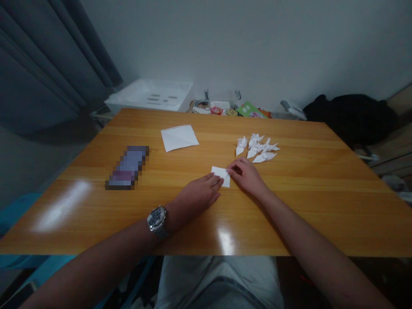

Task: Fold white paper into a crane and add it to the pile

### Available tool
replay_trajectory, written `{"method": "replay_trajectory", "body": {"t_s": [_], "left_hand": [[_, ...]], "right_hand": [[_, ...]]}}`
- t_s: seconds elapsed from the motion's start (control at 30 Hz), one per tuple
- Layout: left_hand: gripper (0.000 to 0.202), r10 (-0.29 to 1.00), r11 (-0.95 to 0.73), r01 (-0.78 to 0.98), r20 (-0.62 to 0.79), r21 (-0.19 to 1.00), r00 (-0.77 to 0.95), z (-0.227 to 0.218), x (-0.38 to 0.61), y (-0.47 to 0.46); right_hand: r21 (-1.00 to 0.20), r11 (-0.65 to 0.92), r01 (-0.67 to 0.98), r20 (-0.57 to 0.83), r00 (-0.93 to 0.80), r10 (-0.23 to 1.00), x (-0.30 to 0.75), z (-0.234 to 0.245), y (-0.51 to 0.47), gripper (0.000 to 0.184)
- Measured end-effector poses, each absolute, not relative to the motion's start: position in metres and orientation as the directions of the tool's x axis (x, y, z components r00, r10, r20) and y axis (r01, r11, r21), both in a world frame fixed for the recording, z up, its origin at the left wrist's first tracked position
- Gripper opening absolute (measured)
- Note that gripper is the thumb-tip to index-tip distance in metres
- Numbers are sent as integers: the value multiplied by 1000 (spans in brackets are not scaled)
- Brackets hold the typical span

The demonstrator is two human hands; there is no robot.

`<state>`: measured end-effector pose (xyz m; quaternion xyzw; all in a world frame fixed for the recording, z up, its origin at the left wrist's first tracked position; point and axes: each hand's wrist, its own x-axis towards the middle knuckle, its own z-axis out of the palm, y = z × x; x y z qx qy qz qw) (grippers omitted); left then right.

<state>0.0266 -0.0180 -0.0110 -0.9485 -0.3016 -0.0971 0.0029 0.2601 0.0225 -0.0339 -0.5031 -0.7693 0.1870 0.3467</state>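
Note:
A small square of folded white paper (220,171) lies on the wooden table in front of me. My left hand (202,189), with a metal watch on its wrist, rests flat with its fingers over the paper's left and lower part. At the right edge of the paper, my right hand (246,176) pinches the upper right corner between thumb and fingers. Just beyond that hand sits a cluster of several folded white paper figures (257,149) with pointed ends. How the small paper is folded is too fine to make out.
A larger white sheet (179,138) with a torn perforated edge lies farther back on the wooden table (309,180). To the left is a pixelated phone-like object (128,168). Behind the table stand a white plastic tray (151,94), a green packet (249,109) and a dark bundle (350,116).

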Motion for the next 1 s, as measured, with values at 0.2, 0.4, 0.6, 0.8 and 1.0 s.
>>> {"method": "replay_trajectory", "body": {"t_s": [0.2,0.4,0.6,0.8,1.0], "left_hand": [[36,615,-788,607,168,98,771,-5,29,-19],[44,664,-748,652,159,126,731,2,23,-17],[46,650,-758,644,194,105,734,-1,23,-18],[46,650,-757,646,202,96,732,-1,26,-20],[47,668,-743,661,173,102,724,-3,27,-20]], "right_hand": [[-637,412,652,353,-228,907,262,-35,26,12],[-628,501,595,383,-324,865,273,-26,18,20],[-534,621,574,406,-470,784,278,-22,10,26],[-374,628,682,297,-553,778,279,-20,5,32],[-310,603,735,269,-541,797,279,-17,5,32]]}}
